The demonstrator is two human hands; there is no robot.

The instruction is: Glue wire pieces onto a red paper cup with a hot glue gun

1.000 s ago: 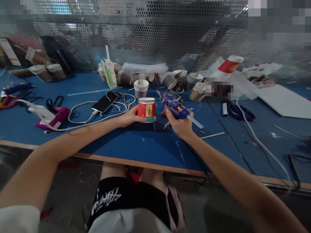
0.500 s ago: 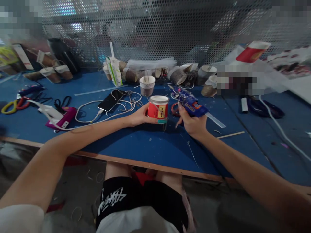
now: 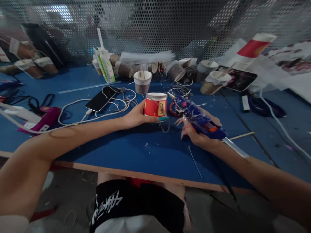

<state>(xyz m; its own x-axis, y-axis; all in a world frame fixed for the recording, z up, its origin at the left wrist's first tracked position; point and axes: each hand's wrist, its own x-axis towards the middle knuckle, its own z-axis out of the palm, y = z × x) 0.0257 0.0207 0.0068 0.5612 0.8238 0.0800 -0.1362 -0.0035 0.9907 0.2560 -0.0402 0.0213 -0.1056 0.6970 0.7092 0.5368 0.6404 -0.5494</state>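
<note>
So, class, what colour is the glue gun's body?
Blue, with an orange trigger; the glue gun shows in the head view.

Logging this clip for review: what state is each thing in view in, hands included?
left hand: closed around the red paper cup
red paper cup: upside down, held at the blue table
right hand: gripping the glue gun
glue gun: nozzle pointing toward the cup, glue stick loaded
phone: flat, screen dark, cable attached
brown cup: upright

On the blue table (image 3: 136, 152) I count one red cup (image 3: 155, 104) in the middle, one blue glue gun (image 3: 200, 119) at its right, and one phone (image 3: 101, 98) at the left. Far behind stands one white-rimmed brown cup (image 3: 142, 81) and one carton with a straw (image 3: 104, 64).
</note>
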